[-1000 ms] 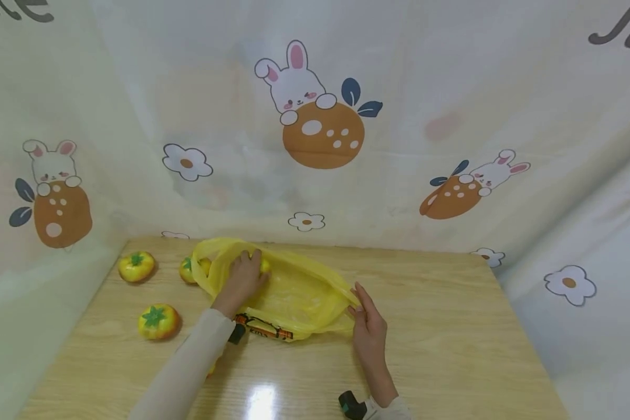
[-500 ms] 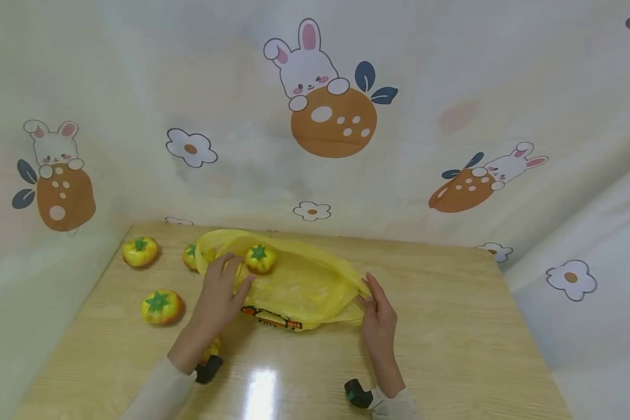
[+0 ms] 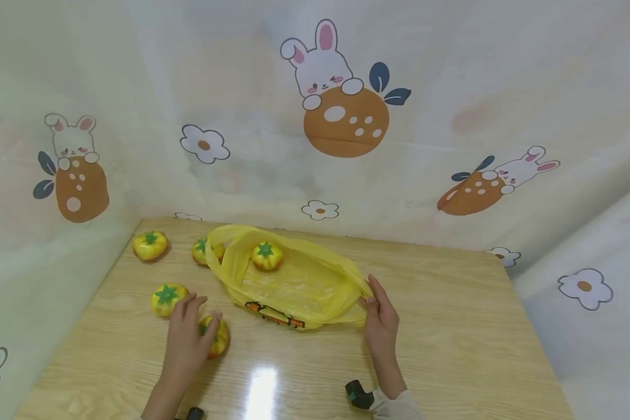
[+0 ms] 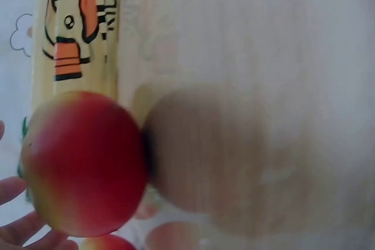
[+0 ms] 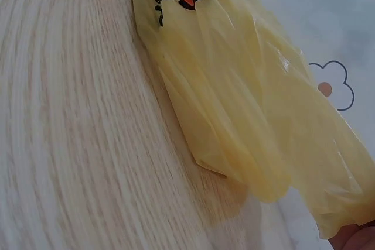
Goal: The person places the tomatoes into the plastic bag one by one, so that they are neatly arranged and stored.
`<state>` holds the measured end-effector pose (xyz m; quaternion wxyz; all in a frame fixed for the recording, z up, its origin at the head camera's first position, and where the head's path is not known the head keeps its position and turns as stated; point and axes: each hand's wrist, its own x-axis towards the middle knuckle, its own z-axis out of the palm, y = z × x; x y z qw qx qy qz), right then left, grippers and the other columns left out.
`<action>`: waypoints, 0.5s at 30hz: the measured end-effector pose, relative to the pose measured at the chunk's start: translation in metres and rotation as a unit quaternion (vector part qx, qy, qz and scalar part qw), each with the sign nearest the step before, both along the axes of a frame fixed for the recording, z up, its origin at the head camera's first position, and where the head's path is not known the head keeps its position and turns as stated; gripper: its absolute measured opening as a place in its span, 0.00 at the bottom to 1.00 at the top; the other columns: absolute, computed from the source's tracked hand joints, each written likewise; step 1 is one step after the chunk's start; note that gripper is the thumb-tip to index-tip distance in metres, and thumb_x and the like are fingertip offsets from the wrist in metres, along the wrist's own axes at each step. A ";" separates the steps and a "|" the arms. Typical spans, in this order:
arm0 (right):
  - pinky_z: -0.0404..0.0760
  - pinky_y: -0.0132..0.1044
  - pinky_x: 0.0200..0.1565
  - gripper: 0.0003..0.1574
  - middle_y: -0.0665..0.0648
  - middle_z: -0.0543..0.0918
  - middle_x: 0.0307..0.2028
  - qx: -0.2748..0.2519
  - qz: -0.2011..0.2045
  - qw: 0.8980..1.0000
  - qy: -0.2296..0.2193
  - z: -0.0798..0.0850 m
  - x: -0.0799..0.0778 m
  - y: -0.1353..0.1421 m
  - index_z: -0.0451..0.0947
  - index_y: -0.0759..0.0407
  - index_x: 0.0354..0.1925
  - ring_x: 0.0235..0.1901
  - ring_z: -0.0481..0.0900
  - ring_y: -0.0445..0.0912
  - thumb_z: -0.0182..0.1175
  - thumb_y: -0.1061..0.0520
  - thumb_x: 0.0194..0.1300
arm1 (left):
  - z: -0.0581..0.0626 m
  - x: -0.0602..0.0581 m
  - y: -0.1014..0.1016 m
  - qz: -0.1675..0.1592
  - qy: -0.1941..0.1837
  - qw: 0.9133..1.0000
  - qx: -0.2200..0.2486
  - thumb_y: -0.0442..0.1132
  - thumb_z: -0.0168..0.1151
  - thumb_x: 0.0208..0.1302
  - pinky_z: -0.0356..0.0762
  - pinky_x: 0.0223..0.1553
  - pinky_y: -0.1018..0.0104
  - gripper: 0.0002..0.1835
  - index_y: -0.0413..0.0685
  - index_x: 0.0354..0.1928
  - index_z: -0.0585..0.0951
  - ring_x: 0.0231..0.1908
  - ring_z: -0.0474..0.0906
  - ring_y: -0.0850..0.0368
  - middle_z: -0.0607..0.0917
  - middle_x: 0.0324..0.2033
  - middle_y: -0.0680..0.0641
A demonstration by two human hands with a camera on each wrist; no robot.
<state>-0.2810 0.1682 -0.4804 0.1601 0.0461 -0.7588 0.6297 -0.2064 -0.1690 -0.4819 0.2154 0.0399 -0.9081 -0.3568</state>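
A yellow plastic bag [image 3: 304, 286] lies with its mouth spread, a cartoon print and the letters KIDS on its front. One persimmon [image 3: 266, 256], yellow with a green leafy top, sits inside it. My right hand [image 3: 382, 318] pinches the bag's right edge; in the right wrist view, fingertips [image 5: 354, 237] show at the bag's corner. My left hand [image 3: 186, 338] is over the near persimmon [image 3: 220, 338], thumb and fingers spread and loosely bent. In the left wrist view that persimmon [image 4: 88, 162] shows its red underside, with fingers [image 4: 23, 229] beside it.
Left of the bag, further persimmons stand on the wooden table [image 3: 451, 350]: one at the back corner [image 3: 150, 245], one partly behind the bag's edge [image 3: 200, 251], and one by my left fingers [image 3: 167, 298]. A rabbit-print curtain [image 3: 241, 105] hangs behind the table.
My left hand has let go of the persimmon inside the bag and come out, moving left and nearer to another persimmon. My right hand keeps its grip on the bag. The head view has shifted slightly.
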 end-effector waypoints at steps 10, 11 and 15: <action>0.78 0.31 0.53 0.27 0.69 0.69 0.66 -0.012 0.013 1.000 0.009 -0.010 -0.006 0.001 0.65 0.66 0.69 0.65 0.70 0.59 0.40 0.72 0.75 | -0.010 0.010 0.003 0.016 0.003 1.000 0.006 0.32 0.74 0.53 0.69 0.55 0.34 0.26 0.30 0.52 0.74 0.57 0.68 0.29 0.70 0.56 0.28; 0.78 0.32 0.53 0.27 0.69 0.69 0.67 -0.013 0.013 1.000 0.006 -0.010 -0.006 0.001 0.65 0.66 0.69 0.65 0.69 0.59 0.40 0.72 0.75 | -0.011 0.011 0.003 0.016 0.006 1.000 0.002 0.33 0.75 0.52 0.70 0.55 0.34 0.26 0.30 0.51 0.75 0.57 0.68 0.29 0.71 0.56 0.28; 0.78 0.36 0.53 0.27 0.71 0.69 0.66 -0.017 0.011 1.000 -0.008 -0.014 -0.002 0.001 0.65 0.71 0.68 0.64 0.69 0.61 0.40 0.74 0.74 | -0.014 0.019 0.004 0.020 0.001 1.000 -0.004 0.34 0.77 0.50 0.72 0.53 0.34 0.23 0.33 0.46 0.77 0.54 0.71 0.29 0.72 0.54 0.29</action>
